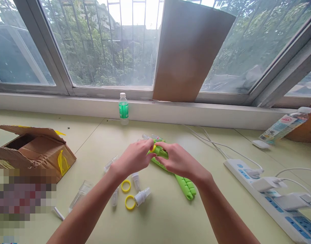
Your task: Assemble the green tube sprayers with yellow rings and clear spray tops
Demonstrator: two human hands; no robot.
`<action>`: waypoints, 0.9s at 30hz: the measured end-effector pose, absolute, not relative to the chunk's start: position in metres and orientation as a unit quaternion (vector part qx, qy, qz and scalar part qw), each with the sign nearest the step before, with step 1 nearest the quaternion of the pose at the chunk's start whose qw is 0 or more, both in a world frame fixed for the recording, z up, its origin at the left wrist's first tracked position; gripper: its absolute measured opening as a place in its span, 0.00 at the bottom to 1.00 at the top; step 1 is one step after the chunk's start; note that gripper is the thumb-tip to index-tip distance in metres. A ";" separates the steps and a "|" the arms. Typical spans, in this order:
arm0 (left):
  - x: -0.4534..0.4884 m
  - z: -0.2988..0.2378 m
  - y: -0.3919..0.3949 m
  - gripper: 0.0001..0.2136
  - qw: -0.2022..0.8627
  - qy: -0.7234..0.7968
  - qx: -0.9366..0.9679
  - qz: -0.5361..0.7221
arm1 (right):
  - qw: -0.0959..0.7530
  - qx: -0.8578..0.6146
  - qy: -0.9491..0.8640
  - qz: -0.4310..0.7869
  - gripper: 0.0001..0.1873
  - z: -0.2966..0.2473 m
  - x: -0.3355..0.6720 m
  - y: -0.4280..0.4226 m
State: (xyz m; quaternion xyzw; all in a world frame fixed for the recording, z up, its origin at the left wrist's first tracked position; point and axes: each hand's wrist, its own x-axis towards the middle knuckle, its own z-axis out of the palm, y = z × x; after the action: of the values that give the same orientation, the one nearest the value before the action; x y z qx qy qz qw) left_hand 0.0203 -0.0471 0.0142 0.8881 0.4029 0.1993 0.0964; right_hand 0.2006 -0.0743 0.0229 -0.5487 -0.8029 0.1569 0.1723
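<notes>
My left hand point(136, 156) is closed, its fingertips pinching a yellow ring point(153, 148). Just to the right, my right hand point(182, 159) is closed with thumb and fingers on a green ridged, tube-like piece point(159, 151). Ring and tube meet between the two hands; whether one is seated on the other I cannot tell. Under the right hand lies a bright green, segmented long piece point(186, 186). Nearer me are two loose yellow rings point(130, 202), a white nozzle-like fitting point(142, 196) and a white ribbed part point(136, 181). Some clear tubes point(111, 163) lie partly behind the left hand.
An opened cardboard box point(43, 145) stands at the left. A green-labelled bottle point(123, 109) stands by the window sill. On the right is a power strip point(267, 196) with chargers and white cables, and a tilted bottle point(285, 125). A clear container point(80, 196) lies beside my left forearm.
</notes>
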 end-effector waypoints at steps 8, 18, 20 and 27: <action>0.020 0.013 -0.046 0.06 0.092 0.401 0.895 0.173 | 0.169 -0.528 -0.808 0.202 0.07 0.019 0.198 -0.073; 0.012 0.021 -0.046 0.05 0.173 0.373 0.878 0.246 | 0.213 -0.509 -0.794 0.254 0.13 0.031 0.204 -0.077; 0.011 0.021 -0.046 0.04 0.190 0.355 0.880 0.253 | 0.222 -0.499 -0.799 0.252 0.12 0.032 0.204 -0.077; 0.006 0.021 -0.044 0.10 0.218 0.326 0.883 0.256 | 0.243 -0.498 -0.784 0.280 0.11 0.038 0.207 -0.079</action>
State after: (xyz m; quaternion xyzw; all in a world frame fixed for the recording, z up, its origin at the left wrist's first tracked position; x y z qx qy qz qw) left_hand 0.0065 -0.0441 0.0215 0.8834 0.3260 0.2563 0.2181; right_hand 0.2067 -0.0786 0.0377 -0.4983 -0.7835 0.2805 0.2432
